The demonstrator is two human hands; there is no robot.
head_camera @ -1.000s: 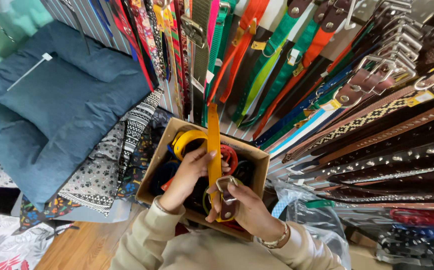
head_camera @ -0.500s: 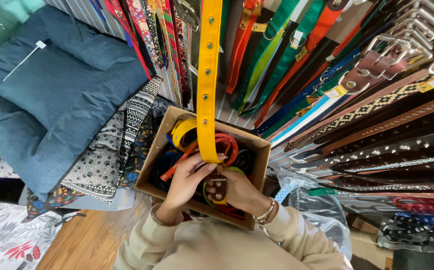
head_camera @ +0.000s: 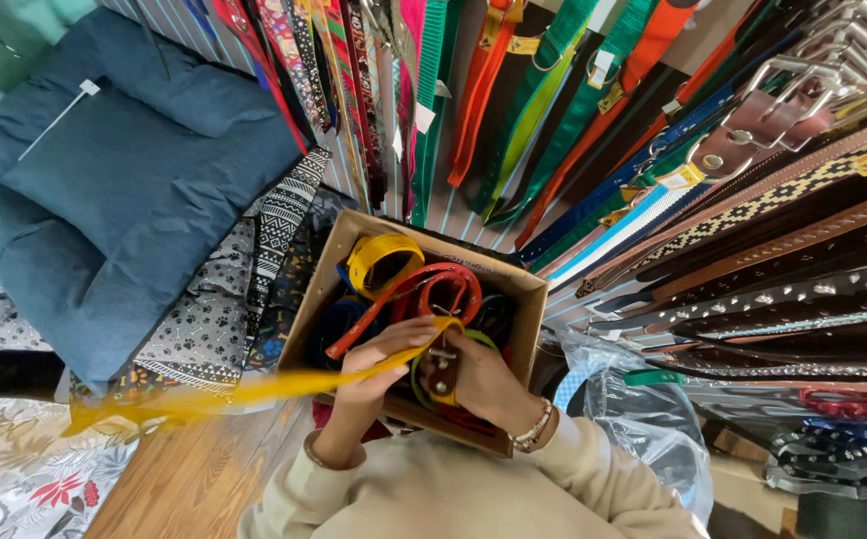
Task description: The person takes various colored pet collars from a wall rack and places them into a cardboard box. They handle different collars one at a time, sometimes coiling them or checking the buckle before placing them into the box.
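Head view: left hand [head_camera: 385,351] and right hand [head_camera: 475,377] are both closing on the buckle end of a yellow belt [head_camera: 254,391] over the cardboard box [head_camera: 525,321] of coiled belts, strap trailing left in motion blur, the buckle itself staying mostly hidden behind the fingers.

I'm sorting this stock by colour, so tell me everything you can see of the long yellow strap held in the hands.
The long yellow strap looks like flat, flexible webbing or leather. It stretches from over the open cardboard box out to the person's left, above the wooden floor, its far end blurred. The left hand pinches it; the right hand holds the end with a metal buckle.
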